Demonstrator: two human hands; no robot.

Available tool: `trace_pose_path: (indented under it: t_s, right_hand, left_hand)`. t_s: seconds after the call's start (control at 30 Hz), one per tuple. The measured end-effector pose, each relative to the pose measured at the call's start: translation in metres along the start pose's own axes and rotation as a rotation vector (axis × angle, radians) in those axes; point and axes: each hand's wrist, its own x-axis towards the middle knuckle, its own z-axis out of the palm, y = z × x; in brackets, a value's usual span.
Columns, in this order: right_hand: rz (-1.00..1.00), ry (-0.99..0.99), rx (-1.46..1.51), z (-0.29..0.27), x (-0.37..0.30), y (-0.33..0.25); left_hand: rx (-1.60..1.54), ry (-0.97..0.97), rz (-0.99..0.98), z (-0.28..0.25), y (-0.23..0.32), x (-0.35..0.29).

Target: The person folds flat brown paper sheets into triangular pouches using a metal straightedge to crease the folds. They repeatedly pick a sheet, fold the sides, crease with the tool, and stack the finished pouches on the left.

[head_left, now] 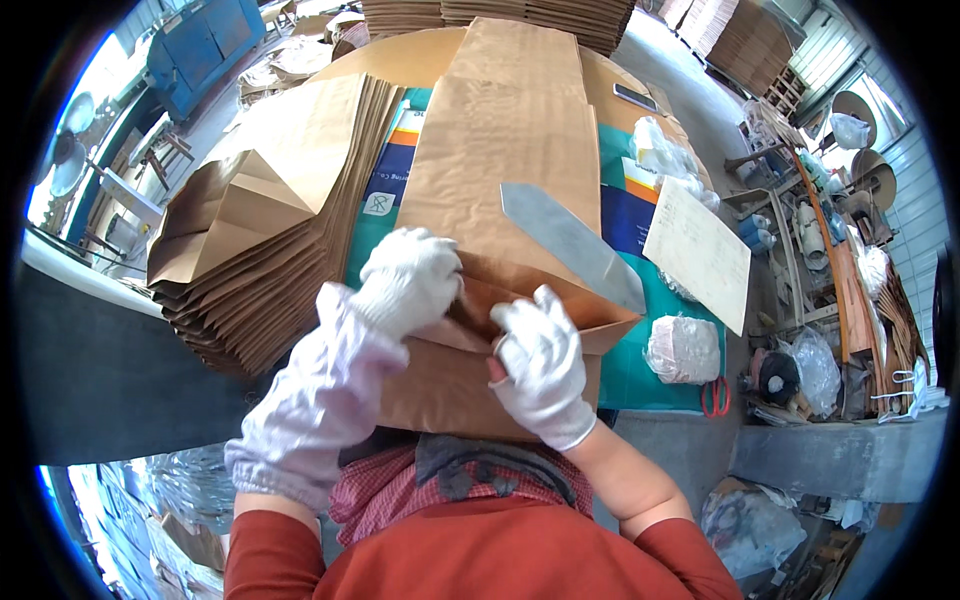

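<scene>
A long brown paper bag (pixel 500 150) lies lengthwise before me, its near end spread into an open fold. My left hand (pixel 410 280), in a white knit glove and pale sleeve cover, is closed on the left side of that fold. At the middle of the fold my right hand (pixel 545 365), also gloved, has bent fingers closed on the paper; a bare thumb tip shows. Its exact grip is partly hidden. A flat grey metal plate (pixel 570 245) with a pointed end lies slanted across the bag, its near end by the fold's right corner.
Left stands a thick stack of folded paper bags (pixel 260 210). To the right are a pale board (pixel 700 250), a white wrapped block (pixel 684 348), red-handled scissors (pixel 716 397), crumpled plastic (pixel 665 155) and a phone (pixel 635 97). A cluttered bench (pixel 840 250) stands further right.
</scene>
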Motion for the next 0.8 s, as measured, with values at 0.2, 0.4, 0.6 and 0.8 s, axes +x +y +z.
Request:
trace_pose_path:
  t_s: [0.2, 0.4, 0.6, 0.8]
  right_hand:
    - [-0.033, -0.188, 0.229, -0.039, -0.024, -0.01]
    - [0.966, 0.203, 1.05, -0.012, -0.164, 0.089]
    - [1.014, 0.293, 1.162, -0.002, -0.168, 0.08]
    - [1.087, 0.298, 1.447, -0.006, -0.138, 0.095]
  left_hand:
    - [0.869, 0.754, 0.13, 0.072, -0.007, 0.032]
    - [0.516, -0.158, 0.165, 0.163, -0.012, -0.084]
    - [-0.106, -0.064, 0.215, 0.179, 0.016, -0.104]
    - [0.117, 0.362, 0.981, 0.164, 0.09, 0.008]
